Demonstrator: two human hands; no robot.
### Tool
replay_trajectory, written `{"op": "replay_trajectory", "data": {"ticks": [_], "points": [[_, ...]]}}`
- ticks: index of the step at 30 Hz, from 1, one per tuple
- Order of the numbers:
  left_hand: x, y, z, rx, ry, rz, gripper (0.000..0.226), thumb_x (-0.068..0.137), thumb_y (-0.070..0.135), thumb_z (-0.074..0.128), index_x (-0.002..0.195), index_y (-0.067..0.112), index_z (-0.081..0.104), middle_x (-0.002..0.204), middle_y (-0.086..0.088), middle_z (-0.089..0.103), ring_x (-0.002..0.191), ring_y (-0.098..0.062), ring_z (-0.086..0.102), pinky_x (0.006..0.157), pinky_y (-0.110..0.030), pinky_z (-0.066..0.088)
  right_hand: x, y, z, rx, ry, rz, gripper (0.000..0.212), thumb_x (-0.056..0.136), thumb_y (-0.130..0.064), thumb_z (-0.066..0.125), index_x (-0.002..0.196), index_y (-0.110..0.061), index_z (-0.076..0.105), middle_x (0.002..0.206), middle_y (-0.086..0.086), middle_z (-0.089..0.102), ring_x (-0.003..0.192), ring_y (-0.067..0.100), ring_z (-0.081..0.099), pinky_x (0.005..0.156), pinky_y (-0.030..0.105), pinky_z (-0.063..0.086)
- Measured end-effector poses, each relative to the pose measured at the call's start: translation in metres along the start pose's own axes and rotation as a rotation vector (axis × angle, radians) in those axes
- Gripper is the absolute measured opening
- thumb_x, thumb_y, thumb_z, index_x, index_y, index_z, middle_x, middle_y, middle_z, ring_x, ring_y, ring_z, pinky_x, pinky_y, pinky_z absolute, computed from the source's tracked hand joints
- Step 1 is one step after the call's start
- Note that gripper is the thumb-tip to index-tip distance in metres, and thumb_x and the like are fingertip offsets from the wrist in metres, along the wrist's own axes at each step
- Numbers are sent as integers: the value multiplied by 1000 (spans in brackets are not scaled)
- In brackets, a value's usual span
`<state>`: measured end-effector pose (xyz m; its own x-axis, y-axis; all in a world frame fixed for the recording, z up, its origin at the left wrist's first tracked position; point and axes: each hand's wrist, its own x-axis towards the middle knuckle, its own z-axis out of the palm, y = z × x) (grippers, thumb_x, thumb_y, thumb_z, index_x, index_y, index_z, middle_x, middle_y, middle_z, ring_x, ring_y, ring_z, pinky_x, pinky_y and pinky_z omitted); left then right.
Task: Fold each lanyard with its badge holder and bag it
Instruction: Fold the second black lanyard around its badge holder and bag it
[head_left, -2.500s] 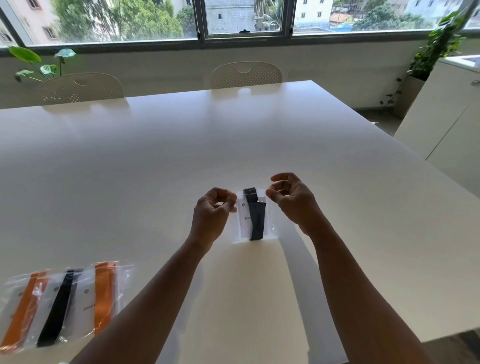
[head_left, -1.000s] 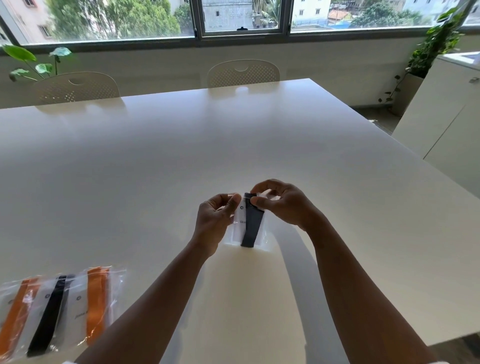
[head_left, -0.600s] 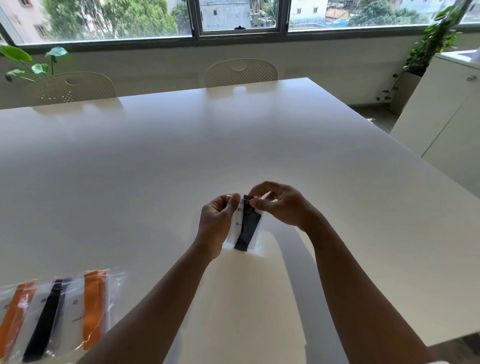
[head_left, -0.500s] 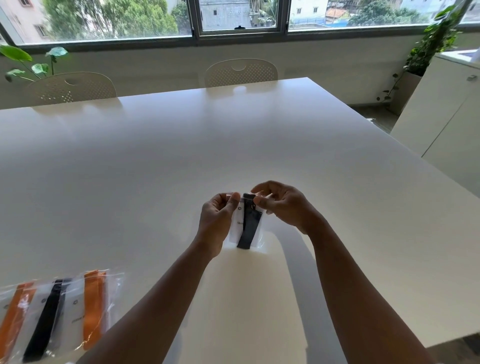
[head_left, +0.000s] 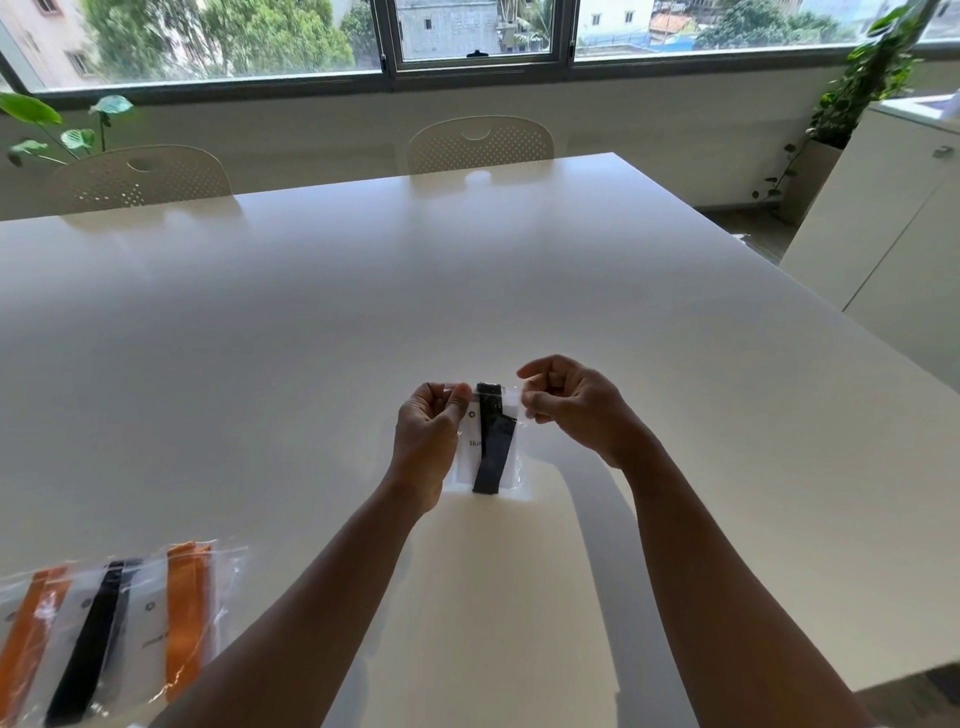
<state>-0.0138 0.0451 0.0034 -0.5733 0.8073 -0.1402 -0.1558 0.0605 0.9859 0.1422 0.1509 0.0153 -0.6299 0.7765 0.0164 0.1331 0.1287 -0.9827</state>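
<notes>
A small clear plastic bag (head_left: 511, 470) lies mid-table with a folded black lanyard (head_left: 492, 449) and a white badge card inside. My left hand (head_left: 427, 441) pinches the bag's top left corner between thumb and fingers. My right hand (head_left: 574, 410) pinches the top right corner, fingers curled. The bag's top edge is stretched between the two hands, its lower end toward me.
Three filled bags (head_left: 109, 623) lie at the near left: orange, black and orange lanyards side by side. The white table (head_left: 311, 322) stretches far ahead. Two chairs (head_left: 480, 144) stand at its far edge. A white cabinet (head_left: 893, 249) stands to the right.
Both hands came together onto the bag's top edge from hovering apart above it. My right hand has since slid rightward along the top to the right corner.
</notes>
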Motion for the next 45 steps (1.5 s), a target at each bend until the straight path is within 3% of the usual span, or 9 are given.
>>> {"op": "replay_trajectory", "data": {"ticks": [6, 11, 15, 22, 29, 36, 40, 42, 45], "points": [[-1, 0, 1, 6, -4, 2, 12, 100, 26, 56, 92, 17, 58, 87, -3, 63, 80, -17, 57, 71, -30, 48, 0, -2, 2, -9, 55, -5, 24, 83, -6, 69, 102, -21, 63, 81, -3, 69, 73, 14, 63, 74, 31, 53], [-2, 1, 0, -22, -4, 3, 11, 100, 23, 57, 93, 15, 58, 92, -7, 62, 87, -22, 56, 80, -41, 50, -3, -3, 4, -17, 97, -44, 25, 85, -7, 71, 105, -15, 59, 83, -2, 70, 72, 10, 62, 67, 16, 50], [-1, 1, -4, -26, -43, -34, 14, 98, 26, 60, 97, 13, 61, 98, -10, 65, 91, -23, 59, 92, -51, 51, -4, -3, 4, -38, 108, -50, 23, 86, -6, 70, 102, -13, 55, 91, 8, 69, 77, 15, 62, 74, 22, 51], [3, -4, -16, 7, -102, -79, 22, 98, 31, 60, 106, 12, 70, 93, 1, 77, 86, -10, 72, 70, -24, 57, 0, 4, 4, -130, 204, -36, 19, 89, -12, 66, 99, -25, 56, 84, -7, 64, 72, 5, 59, 61, 6, 45], [5, -8, -21, 60, -23, -38, 19, 92, 29, 69, 102, 13, 71, 82, 4, 74, 77, -6, 70, 78, -25, 59, 0, 3, 4, -84, 188, -20, 24, 90, -14, 63, 99, -34, 54, 89, -3, 65, 78, 12, 62, 71, 23, 50], [4, -8, -17, 159, 55, 37, 7, 92, 23, 69, 87, 20, 71, 80, 1, 71, 77, -10, 65, 77, -27, 54, -2, 2, 6, -82, 129, 28, 20, 91, -15, 64, 107, -26, 57, 95, 3, 67, 83, 15, 66, 83, 36, 56], [2, -7, -15, 118, 21, 24, 8, 95, 24, 66, 90, 19, 70, 75, 9, 71, 70, -1, 66, 76, -25, 54, -5, 2, 6, -67, 123, 42, 18, 91, -12, 65, 105, -22, 61, 92, 3, 68, 77, 14, 63, 84, 39, 54], [1, -7, -14, 89, -8, 3, 10, 96, 25, 65, 92, 18, 70, 72, 11, 72, 68, 1, 66, 80, -27, 54, -6, 2, 5, -52, 145, 35, 19, 89, -11, 69, 103, -21, 61, 88, 2, 69, 73, 11, 62, 80, 35, 54], [1, -6, -14, 76, -39, -22, 15, 94, 32, 67, 98, 19, 71, 78, 10, 73, 76, -6, 66, 83, -30, 54, -7, 1, 2, -28, 186, 26, 22, 84, -14, 75, 99, -22, 62, 82, -5, 71, 70, 4, 64, 68, 17, 50]]}}
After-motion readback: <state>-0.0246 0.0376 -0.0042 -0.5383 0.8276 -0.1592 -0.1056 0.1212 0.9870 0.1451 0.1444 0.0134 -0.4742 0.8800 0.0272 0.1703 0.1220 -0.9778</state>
